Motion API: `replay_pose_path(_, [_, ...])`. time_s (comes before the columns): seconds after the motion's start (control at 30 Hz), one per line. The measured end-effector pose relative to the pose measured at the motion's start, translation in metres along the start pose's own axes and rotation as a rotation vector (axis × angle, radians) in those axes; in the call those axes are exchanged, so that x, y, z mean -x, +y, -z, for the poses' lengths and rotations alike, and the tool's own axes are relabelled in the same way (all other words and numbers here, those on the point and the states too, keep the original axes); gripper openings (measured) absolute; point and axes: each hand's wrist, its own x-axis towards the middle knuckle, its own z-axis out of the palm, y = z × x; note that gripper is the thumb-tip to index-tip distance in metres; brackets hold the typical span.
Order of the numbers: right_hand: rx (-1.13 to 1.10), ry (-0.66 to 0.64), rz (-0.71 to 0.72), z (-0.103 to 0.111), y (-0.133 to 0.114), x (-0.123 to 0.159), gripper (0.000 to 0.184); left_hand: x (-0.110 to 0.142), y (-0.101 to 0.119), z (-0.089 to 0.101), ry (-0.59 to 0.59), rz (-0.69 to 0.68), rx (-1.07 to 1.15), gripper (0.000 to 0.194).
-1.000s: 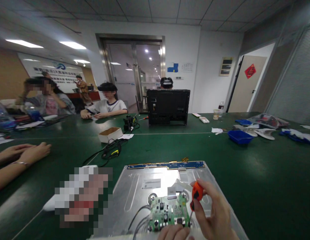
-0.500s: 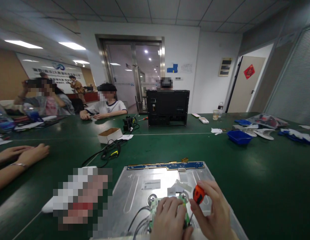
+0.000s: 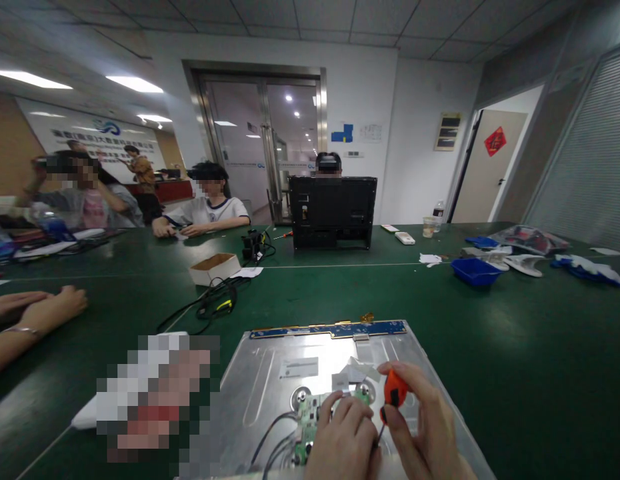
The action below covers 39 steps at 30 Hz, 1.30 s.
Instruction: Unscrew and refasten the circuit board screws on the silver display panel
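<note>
My right hand (image 3: 427, 427) grips the orange and black handle of a small screwdriver (image 3: 395, 389) between thumb and fingers. Its thin shaft slants down toward the right edge of a green circuit board (image 3: 307, 420). Over that board lies my left hand (image 3: 343, 437), fingers bent and close together beside the shaft; its fingertips are partly hidden, so I cannot make out what they hold. The board sits on a silver metal panel (image 3: 270, 393) with a blue circuit strip (image 3: 330, 329) along its far edge. Dark cables (image 3: 270, 437) run from the board's left side.
Left of the panel lies a white object with a blurred patch (image 3: 85, 413). Beyond are black cables (image 3: 220, 300), an open box (image 3: 215, 268), a black monitor-like device (image 3: 333, 213) and a blue tray (image 3: 475, 272). Another person's hands (image 3: 50, 310) rest at the left.
The left hand's fingers have drawn back slightly, uncovering more of the green board. The screwdriver handle has turned in my right hand's fingers. The whole view has shifted a little.
</note>
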Motion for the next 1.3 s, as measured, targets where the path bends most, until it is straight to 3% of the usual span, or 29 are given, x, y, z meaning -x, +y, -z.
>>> replay_pose_path(0.23, [0.057, 0.133, -0.004, -0.007, -0.015, -0.019, 0.035, 0.000, 0.001, -0.008, 0.073, -0.031, -0.013, 0.010])
replay_pose_path(0.33, [0.078, 0.078, 0.014, -0.005, -0.013, -0.018, 0.040, -0.001, 0.002, -0.008, 0.119, -0.015, -0.012, 0.012])
replay_pose_path(0.47, [0.094, -0.032, 0.019, -0.002, -0.004, -0.006, 0.052, -0.003, 0.003, -0.005, 0.081, -0.012, -0.018, 0.013])
replay_pose_path(0.63, [0.061, -0.056, -0.035, -0.001, 0.001, 0.005, 0.051, -0.004, 0.002, -0.001, 0.084, -0.034, -0.021, 0.014])
replay_pose_path(1.07, [0.012, -0.150, -0.087, -0.004, -0.003, 0.003, 0.047, 0.006, -0.004, -0.002, -0.007, -0.041, -0.028, 0.014])
replay_pose_path(1.3, [-0.035, -0.151, -0.085, -0.004, -0.003, 0.004, 0.049, 0.008, -0.003, -0.009, 0.020, -0.032, -0.029, 0.017])
